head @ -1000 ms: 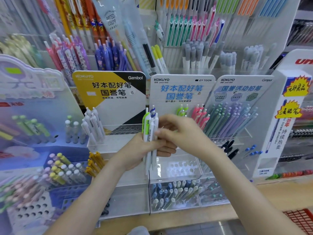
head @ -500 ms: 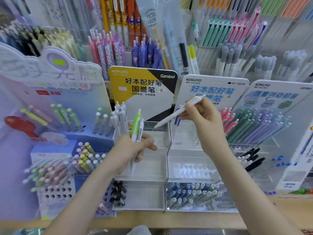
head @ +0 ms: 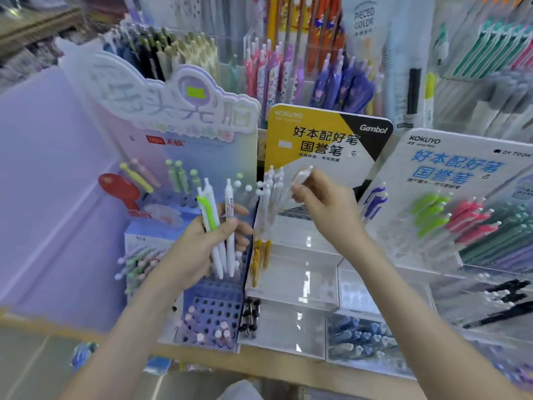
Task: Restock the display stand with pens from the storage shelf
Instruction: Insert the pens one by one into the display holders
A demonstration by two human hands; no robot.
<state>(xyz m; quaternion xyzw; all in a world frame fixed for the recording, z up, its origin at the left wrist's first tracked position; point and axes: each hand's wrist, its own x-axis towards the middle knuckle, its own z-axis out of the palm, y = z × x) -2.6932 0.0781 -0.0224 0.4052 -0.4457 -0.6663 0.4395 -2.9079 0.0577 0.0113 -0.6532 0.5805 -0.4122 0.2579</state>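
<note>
both hands were up in front of the yellow-carded display stand (head: pixel 305 255). the left hand (head: pixel 199 249) was curled round a small bundle of pens (head: pixel 215 215), white barrels with one green clip among them, held nearly upright with the clips on top and the tips pointing down past the palm. the right hand (head: pixel 323 206) pinched a single white pen (head: pixel 301 177) near its upper end between thumb and fingertips. that pen's long axis slanted, top toward the header card (head: pixel 323 140) and lower end down and to the left, toward the row of white pens (head: pixel 271 189) already standing at the left of the stand's top tier. motion blur hid whether its tip had reached the perforated grid (head: pixel 297 213). the open holes lay just below and in front of the right hand, so that hand looked the nearer one for the placing, and the pen would probably need to tip closer to the lean of the standing row before sliding in. the bundle waited just left of the stand, close enough for the right hand to draw from. a lilac stand (head: pixel 178 116) stood to the left and a white kokuyo stand (head: pixel 450 174) to the right, all on the table (head: pixel 288 370).
</note>
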